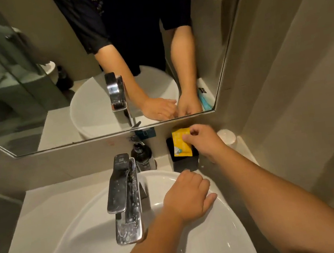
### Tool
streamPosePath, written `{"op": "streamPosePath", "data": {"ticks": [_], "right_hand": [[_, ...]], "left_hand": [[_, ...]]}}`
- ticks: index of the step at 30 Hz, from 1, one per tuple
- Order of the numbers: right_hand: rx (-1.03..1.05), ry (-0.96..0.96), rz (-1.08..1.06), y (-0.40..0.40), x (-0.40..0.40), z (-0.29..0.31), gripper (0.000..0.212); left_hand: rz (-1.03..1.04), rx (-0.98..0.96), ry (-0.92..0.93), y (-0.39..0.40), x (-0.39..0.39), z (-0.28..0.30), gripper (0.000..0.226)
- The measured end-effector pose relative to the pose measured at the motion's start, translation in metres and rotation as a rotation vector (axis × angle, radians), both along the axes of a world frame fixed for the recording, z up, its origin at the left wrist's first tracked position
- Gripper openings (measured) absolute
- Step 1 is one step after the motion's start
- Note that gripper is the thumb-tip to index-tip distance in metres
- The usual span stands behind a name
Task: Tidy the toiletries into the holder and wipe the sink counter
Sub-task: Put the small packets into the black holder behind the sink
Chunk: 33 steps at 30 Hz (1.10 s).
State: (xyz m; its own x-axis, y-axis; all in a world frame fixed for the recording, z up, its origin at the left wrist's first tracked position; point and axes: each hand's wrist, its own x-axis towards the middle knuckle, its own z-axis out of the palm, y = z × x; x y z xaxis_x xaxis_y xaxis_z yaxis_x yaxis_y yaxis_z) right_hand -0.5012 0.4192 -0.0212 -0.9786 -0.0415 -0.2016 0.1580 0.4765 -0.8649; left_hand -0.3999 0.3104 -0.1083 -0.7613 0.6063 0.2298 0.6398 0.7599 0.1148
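Note:
My right hand (204,142) pinches a yellow sachet (181,143) by its right edge and holds it upright over a black holder (185,162) at the back of the counter, against the wall. My left hand (188,197) rests on the far right rim of the white basin (87,235), fingers curled loosely, nothing in it; its fingertips reach toward the holder's front edge. The inside of the holder is mostly hidden by the sachet and my right hand.
A chrome tap (125,199) stands at the basin's back. Behind it is a dark pump bottle (142,155). A pale cup (227,136) sits upside down in the right corner. A mirror (25,82) covers the wall above, and a beige counter (43,201) surrounds the basin.

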Motion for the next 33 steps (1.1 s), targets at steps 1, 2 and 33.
{"op": "streamPosePath", "data": {"ticks": [1, 2, 33], "right_hand": [[0.051, 0.001, 0.010, -0.002, -0.004, -0.005, 0.020], [0.091, 0.002, 0.019, -0.004, -0.007, -0.008, 0.020], [0.428, 0.262, -0.154, -0.013, -0.007, -0.045, 0.014]], "left_hand": [[0.008, 0.004, 0.005, 0.000, 0.000, -0.001, 0.041], [0.015, 0.006, 0.006, 0.001, -0.001, -0.001, 0.041], [0.010, -0.006, 0.033, 0.002, 0.000, 0.001, 0.043]]}}
